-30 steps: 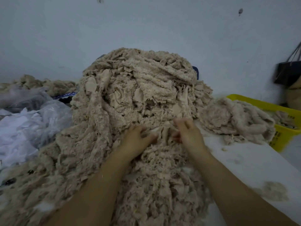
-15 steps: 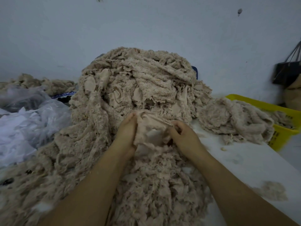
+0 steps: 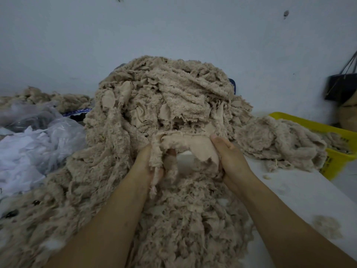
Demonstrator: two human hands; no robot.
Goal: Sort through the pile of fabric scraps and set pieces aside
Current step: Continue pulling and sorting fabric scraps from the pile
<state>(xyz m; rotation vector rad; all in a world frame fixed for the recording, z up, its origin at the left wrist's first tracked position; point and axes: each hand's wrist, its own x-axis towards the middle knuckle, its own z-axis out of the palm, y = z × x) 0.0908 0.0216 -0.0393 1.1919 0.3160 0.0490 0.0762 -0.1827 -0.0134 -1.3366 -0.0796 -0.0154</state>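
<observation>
A tall pile of beige fuzzy fabric scraps (image 3: 166, 97) fills the middle of the white table and spreads toward me. Both hands hold one beige scrap (image 3: 195, 147) stretched between them, just in front of the pile. My left hand (image 3: 148, 163) grips its fuzzy left end, with fingers curled round it. My right hand (image 3: 229, 155) grips the smooth right end, fingers hidden behind the cloth. A smaller heap of the same scraps (image 3: 278, 140) lies to the right.
A yellow plastic basket (image 3: 336, 157) holding scraps stands at the right table edge. Clear plastic bags with white scraps (image 3: 32, 149) lie on the left. More beige scraps (image 3: 44, 97) sit far left. A dark bag (image 3: 342, 88) hangs on the wall. Bare white table (image 3: 301, 194) lies right of my arm.
Both hands dug into the pile, took hold of one scrap, lifted it, and have now pulled apart so the piece is spread out between them.
</observation>
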